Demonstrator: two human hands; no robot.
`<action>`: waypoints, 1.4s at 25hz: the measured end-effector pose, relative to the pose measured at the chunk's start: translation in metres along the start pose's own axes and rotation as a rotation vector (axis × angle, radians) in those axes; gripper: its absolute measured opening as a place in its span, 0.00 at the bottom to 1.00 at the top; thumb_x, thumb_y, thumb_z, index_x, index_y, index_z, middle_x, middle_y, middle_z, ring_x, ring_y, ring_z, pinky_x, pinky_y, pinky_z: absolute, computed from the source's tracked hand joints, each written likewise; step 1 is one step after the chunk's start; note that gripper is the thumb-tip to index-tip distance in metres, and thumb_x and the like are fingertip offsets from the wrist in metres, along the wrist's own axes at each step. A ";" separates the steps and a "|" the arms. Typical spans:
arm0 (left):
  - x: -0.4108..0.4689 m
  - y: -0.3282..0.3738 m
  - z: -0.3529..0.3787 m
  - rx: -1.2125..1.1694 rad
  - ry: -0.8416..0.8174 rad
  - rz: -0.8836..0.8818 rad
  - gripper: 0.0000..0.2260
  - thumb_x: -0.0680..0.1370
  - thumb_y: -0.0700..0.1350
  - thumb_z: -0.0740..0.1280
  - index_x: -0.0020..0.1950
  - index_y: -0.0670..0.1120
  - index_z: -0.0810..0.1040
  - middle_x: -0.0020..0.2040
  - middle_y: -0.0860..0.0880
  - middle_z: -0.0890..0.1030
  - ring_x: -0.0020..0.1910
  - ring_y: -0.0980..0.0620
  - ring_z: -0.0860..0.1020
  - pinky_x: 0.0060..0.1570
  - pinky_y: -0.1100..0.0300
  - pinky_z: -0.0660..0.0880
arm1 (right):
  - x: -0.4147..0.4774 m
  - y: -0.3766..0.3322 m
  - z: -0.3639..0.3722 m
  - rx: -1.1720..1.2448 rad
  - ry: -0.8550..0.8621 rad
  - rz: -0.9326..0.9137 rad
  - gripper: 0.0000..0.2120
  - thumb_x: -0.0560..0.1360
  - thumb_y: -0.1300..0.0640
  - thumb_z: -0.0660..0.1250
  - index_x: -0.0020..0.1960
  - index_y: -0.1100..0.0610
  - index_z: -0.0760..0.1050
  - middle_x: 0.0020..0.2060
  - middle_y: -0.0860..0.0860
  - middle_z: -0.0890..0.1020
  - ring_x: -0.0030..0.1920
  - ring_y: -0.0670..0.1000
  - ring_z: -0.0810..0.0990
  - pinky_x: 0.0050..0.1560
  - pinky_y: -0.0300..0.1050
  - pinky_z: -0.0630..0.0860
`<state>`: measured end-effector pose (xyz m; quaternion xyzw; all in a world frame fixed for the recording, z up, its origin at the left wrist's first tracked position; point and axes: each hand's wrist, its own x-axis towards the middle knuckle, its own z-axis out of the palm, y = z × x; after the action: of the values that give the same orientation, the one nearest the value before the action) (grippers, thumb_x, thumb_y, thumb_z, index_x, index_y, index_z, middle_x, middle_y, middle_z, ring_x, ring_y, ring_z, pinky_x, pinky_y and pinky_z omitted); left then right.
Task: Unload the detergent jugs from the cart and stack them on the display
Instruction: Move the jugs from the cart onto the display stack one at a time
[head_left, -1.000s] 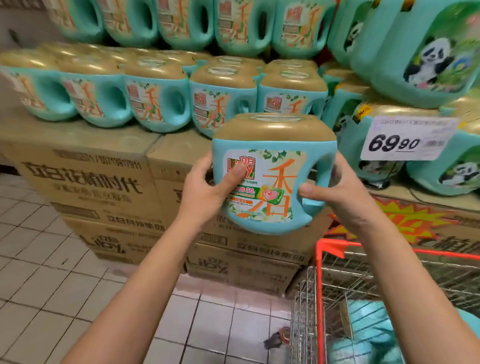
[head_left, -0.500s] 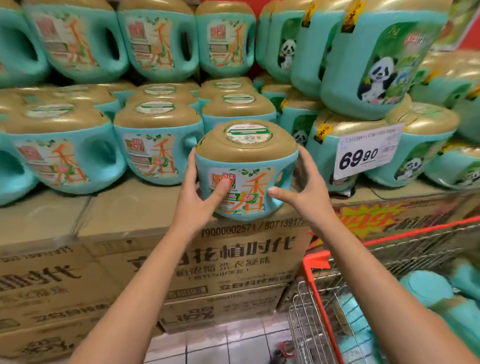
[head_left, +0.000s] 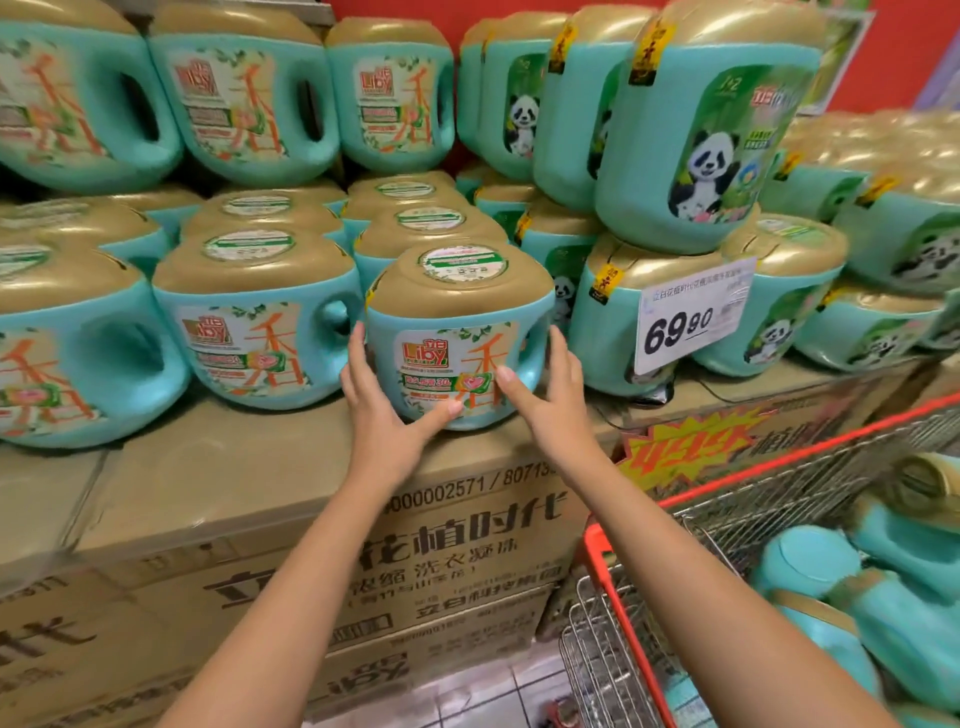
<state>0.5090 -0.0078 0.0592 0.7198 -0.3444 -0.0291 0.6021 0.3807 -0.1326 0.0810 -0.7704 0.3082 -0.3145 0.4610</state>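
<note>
A teal detergent jug (head_left: 457, 291) with a gold cap and a red Liby label stands upright at the front edge of the cardboard-box display (head_left: 249, 467), in line with other jugs of its kind. My left hand (head_left: 379, 410) holds its left side, fingers up the wall and thumb across the lower front. My right hand (head_left: 550, 400) holds the right side by the handle, thumb on the label. Several more teal jugs (head_left: 841, 613) lie in the red wire cart (head_left: 779, 470) at the lower right.
Rows of the same jugs (head_left: 249, 317) fill the display to the left and behind, with a second tier above. Panda-label jugs (head_left: 701, 150) are stacked to the right, behind a 69.90 price tag (head_left: 691, 317). Tiled floor shows below the boxes.
Both hands carried the jug forward and set it down on the box top beside the front row. The view moved closer to the display.
</note>
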 end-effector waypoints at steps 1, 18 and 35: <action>0.000 -0.001 0.002 0.001 0.016 0.009 0.54 0.64 0.46 0.81 0.78 0.50 0.46 0.70 0.53 0.55 0.72 0.55 0.59 0.74 0.54 0.59 | 0.000 0.003 0.002 0.021 0.008 0.024 0.37 0.76 0.44 0.67 0.78 0.50 0.52 0.74 0.52 0.61 0.75 0.51 0.59 0.74 0.46 0.56; -0.122 0.058 0.064 -0.326 0.088 -0.061 0.23 0.76 0.29 0.65 0.63 0.51 0.68 0.57 0.56 0.74 0.43 0.61 0.74 0.41 0.69 0.72 | -0.145 0.062 -0.067 0.025 0.386 0.004 0.14 0.77 0.60 0.64 0.57 0.44 0.75 0.52 0.44 0.80 0.53 0.41 0.78 0.52 0.30 0.72; -0.257 0.066 0.449 -0.154 -0.604 -0.763 0.16 0.76 0.40 0.70 0.61 0.38 0.74 0.61 0.38 0.79 0.51 0.48 0.77 0.57 0.54 0.73 | -0.183 0.335 -0.383 -0.054 0.250 0.747 0.15 0.78 0.62 0.64 0.64 0.63 0.72 0.42 0.54 0.76 0.37 0.52 0.74 0.39 0.40 0.71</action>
<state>0.0782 -0.2540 -0.1006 0.7073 -0.2125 -0.4802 0.4732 -0.0880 -0.3194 -0.1139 -0.5728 0.6293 -0.2082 0.4821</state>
